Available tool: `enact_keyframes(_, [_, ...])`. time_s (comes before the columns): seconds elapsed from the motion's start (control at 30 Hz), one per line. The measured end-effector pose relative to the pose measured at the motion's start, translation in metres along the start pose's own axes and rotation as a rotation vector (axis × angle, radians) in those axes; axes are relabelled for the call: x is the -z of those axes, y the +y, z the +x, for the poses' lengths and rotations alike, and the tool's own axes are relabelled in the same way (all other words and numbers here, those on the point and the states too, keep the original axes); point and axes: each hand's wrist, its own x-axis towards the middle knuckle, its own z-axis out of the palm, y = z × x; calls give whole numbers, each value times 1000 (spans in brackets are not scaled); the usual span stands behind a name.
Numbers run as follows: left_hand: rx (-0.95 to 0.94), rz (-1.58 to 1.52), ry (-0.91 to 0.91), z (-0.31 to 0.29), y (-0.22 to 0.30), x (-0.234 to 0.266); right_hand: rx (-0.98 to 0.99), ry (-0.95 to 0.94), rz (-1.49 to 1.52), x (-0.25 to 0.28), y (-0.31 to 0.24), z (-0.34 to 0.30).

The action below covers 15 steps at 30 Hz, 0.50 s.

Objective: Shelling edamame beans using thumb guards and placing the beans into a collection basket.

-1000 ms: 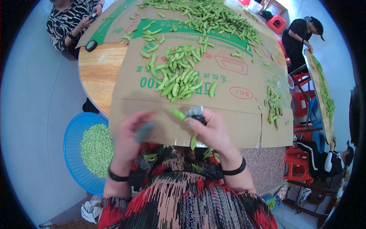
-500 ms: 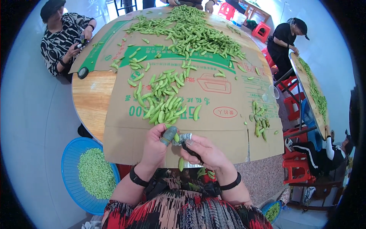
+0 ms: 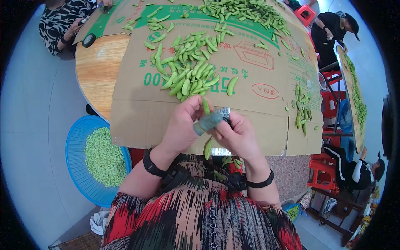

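Flattened cardboard (image 3: 258,121) is covering the round table while the left hand (image 3: 183,125) and right hand (image 3: 237,135) are pinching one pod (image 3: 206,106) mid-frame, likely dropping it if that small grip slackens.

My left hand (image 3: 183,125) and right hand (image 3: 237,135) meet at the near edge of the cardboard sheet (image 3: 258,71), the left pinching a green pod (image 3: 206,105) upright while the right grips a small tool (image 3: 212,120) with a grey-green handle and a metal head pressed against that pod. Just beyond my hands I see a pile of pods (image 3: 187,71) on the cardboard, a bigger heap (image 3: 241,10) at the far side and a few pods (image 3: 302,108) to the right. Low on my left a blue basket (image 3: 77,166) holds shelled beans (image 3: 104,156), and the wooden table (image 3: 98,66) shows bare left of the cardboard.
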Motion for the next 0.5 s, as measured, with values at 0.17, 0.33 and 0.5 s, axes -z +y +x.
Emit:
enact_keyframes(0.17, [57,142,-7,-4,9,-4,-28,16,146,8,1,-1])
enact_keyframes(0.33, [99,-133,-94,-4,9,3,-51,79,125,-1,-3,-4])
enact_keyframes(0.5, [4,-13,-40,-6,-3,7,286,288,-575,-20,4,-3])
